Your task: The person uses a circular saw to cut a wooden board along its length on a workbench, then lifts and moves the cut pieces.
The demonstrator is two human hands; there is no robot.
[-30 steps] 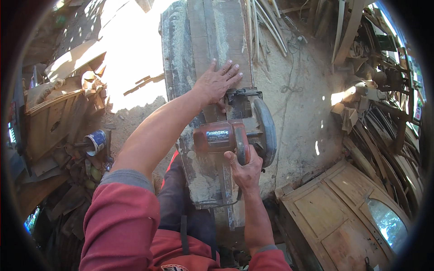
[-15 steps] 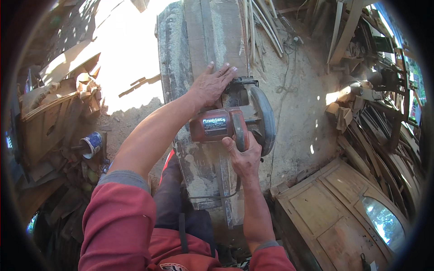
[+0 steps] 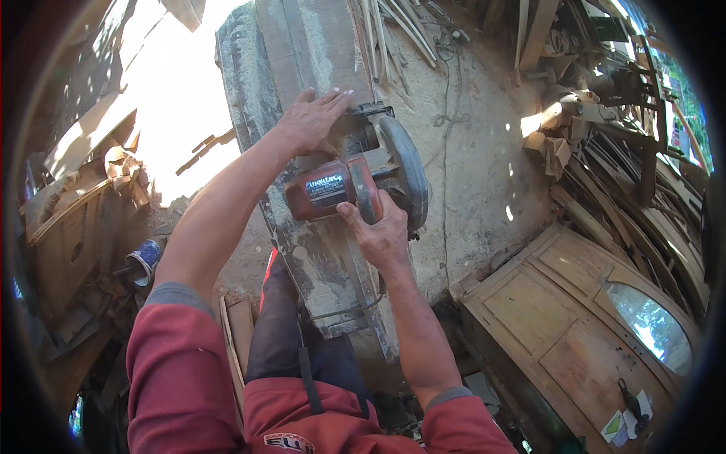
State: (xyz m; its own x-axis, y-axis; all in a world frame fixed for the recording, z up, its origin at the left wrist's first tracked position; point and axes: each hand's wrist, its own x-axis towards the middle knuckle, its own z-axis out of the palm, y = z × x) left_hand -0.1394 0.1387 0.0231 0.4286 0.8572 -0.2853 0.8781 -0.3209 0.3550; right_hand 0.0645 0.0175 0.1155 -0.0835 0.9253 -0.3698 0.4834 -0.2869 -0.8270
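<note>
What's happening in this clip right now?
A person in a red top stands over a long, dusty wooden plank with a red circular saw resting on it. The right hand grips the saw's handle, while the left hand lies flat on the plank, just beside the saw's front. To the right, a wooden door panel with an oval glass pane lies on the sawdust-covered ground, and offcuts are piled around.

A circular saw [image 3: 363,185] is being rested on a plank [image 3: 302,151] near its right edge; a cabinet [image 3: 575,318] is lying right of it.
</note>
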